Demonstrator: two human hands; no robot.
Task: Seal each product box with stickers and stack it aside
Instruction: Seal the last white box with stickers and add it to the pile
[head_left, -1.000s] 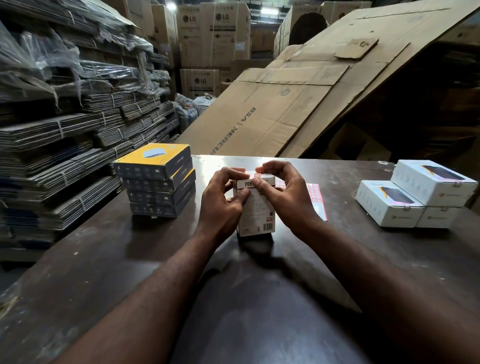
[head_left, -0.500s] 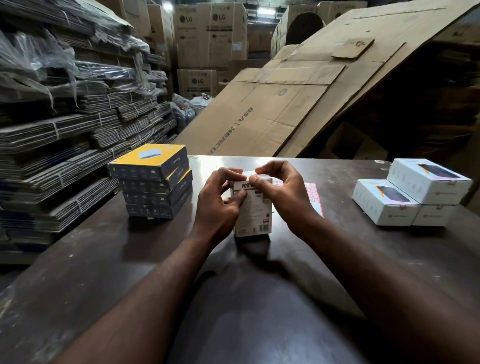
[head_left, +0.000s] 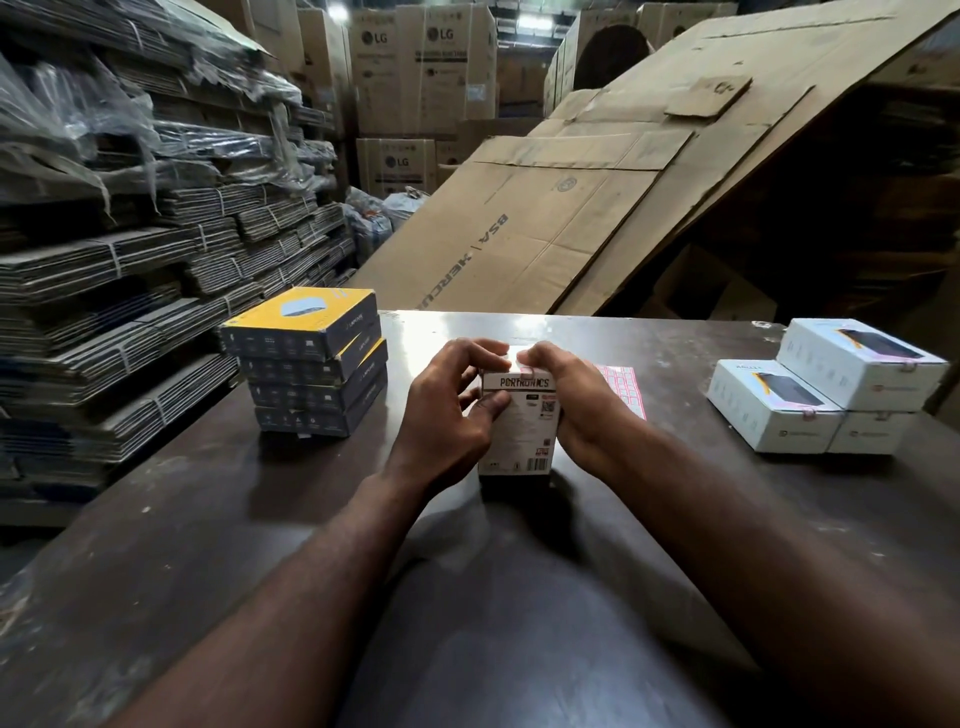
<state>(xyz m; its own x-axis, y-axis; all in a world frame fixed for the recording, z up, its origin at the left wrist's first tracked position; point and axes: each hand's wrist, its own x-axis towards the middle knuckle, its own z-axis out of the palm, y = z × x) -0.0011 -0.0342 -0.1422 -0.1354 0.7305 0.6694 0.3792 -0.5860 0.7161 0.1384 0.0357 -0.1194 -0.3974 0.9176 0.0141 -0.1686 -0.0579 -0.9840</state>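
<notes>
A white product box stands upright on the dark table in the middle, its printed back facing me. My left hand grips its left side, thumb on the front face. My right hand holds the right side, its fingers curled over the top edge, where a small pink sticker sits. A pink sticker sheet lies flat just behind my right hand. Three white boxes are stacked at the right, each with a pink sticker on its flap.
A stack of several yellow-topped dark boxes stands at the left of the table. Bundled flat cardboard is piled beyond the left edge. Large flattened cartons lean behind the far edge.
My right fingers have come down from pinching above the box onto its top edge. My left hand has slid lower along the box's left side.
</notes>
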